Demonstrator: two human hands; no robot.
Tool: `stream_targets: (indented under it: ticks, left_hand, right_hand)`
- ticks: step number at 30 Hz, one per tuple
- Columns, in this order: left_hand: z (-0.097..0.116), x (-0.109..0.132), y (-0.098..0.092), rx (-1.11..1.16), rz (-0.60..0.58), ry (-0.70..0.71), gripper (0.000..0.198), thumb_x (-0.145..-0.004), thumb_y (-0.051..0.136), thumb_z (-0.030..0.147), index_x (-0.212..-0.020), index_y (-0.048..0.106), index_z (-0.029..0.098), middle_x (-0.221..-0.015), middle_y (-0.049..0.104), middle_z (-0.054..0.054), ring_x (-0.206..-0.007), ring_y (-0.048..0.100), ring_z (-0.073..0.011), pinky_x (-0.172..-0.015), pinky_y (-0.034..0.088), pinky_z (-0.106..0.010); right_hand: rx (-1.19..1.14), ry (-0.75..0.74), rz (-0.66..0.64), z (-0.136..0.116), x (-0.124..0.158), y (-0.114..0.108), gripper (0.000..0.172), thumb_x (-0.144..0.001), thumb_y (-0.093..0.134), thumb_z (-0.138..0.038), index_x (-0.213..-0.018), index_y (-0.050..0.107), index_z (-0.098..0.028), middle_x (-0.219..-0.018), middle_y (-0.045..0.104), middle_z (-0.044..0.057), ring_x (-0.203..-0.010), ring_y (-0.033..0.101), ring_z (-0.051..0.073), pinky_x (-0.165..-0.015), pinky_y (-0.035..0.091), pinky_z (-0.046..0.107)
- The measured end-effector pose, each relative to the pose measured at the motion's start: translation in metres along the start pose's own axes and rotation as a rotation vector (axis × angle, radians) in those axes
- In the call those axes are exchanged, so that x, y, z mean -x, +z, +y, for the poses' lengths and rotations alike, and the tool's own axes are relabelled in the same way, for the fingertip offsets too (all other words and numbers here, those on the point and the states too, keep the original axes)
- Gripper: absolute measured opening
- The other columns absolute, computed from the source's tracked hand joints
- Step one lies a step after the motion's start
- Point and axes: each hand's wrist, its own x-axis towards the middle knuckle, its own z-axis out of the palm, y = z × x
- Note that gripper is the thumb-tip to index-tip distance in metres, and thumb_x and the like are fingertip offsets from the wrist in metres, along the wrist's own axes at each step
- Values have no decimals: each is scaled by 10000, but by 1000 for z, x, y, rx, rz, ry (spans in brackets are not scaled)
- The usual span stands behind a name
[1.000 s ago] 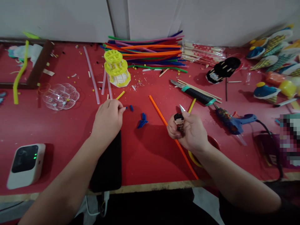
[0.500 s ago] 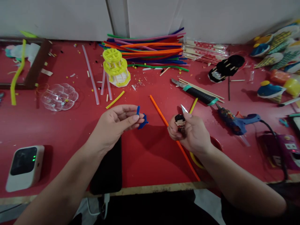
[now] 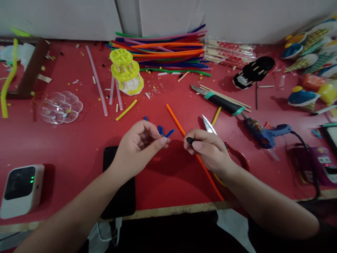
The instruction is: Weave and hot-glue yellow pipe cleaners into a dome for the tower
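Note:
Between the thumb and fingers of my left hand (image 3: 143, 146) is a blue pipe cleaner piece (image 3: 170, 133), bent, with several short ends sticking out. My right hand (image 3: 209, 149) pinches a small black piece (image 3: 190, 140), mostly hidden by the fingers. Red-handled scissors (image 3: 209, 124) lie beneath my right hand, blades pointing up and left. An orange pipe cleaner (image 3: 175, 119) runs diagonally across the table and passes under the right fingers. The two hands are apart.
Colored pipe cleaners (image 3: 168, 52) lie at the back beside a yellow tiered model (image 3: 126, 72). A cutter (image 3: 223, 103), glue gun (image 3: 265, 135) and black tiered model (image 3: 254, 72) are on the right. A clear tray (image 3: 61, 107), black phone (image 3: 119, 189) and white device (image 3: 22, 189) are left.
The dark object in my right hand has given way to a small black piece at the fingertips. My left hand has shifted slightly right and turned the blue piece. The view has shifted slightly.

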Motion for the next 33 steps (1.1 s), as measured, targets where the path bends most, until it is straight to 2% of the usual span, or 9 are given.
stream_targets:
  ticks: [6, 12, 19, 26, 33]
  left_hand:
    - [-1, 4, 4, 0, -82, 25, 281, -803, 787, 191, -802, 508, 218, -755, 714, 15, -712, 740, -121, -644, 576, -190]
    - [-3, 5, 3, -60, -98, 78, 312, -818, 779, 195, -810, 469, 228, -782, 727, 4, -684, 703, -122, -608, 563, -212]
    - [-4, 5, 1, -44, -97, 84, 331, -811, 776, 151, -819, 456, 234, -795, 737, 15, -704, 723, -118, -588, 552, -192]
    - [-4, 5, 1, -67, -90, 78, 336, -800, 795, 182, -806, 462, 230, -799, 737, -2, -740, 740, -142, -611, 563, -208]
    - [-4, 4, 0, -81, -132, 86, 307, -845, 758, 182, -827, 454, 224, -796, 695, 19, -698, 684, -93, -635, 540, -179]
  right_hand:
    - [81, 12, 15, -4, 0, 1, 255, -833, 631, -405, -685, 615, -198, -615, 504, -22, -580, 411, 119, -546, 337, 271]
    - [150, 2, -13, -3, 4, 2, 212, -866, 606, -358, -721, 619, -203, -640, 508, -19, -602, 428, 124, -546, 350, 265]
    - [190, 3, -2, -6, 3, 3, 194, -868, 596, -329, -727, 619, -197, -635, 512, -18, -586, 434, 114, -523, 353, 247]
    - [247, -21, 7, -9, 2, 3, 194, -857, 593, -328, -715, 613, -198, -616, 497, -24, -558, 418, 102, -487, 338, 230]
    - [300, -55, 35, -8, 1, 2, 187, -848, 584, -316, -710, 616, -194, -596, 486, -29, -539, 411, 97, -477, 338, 229]
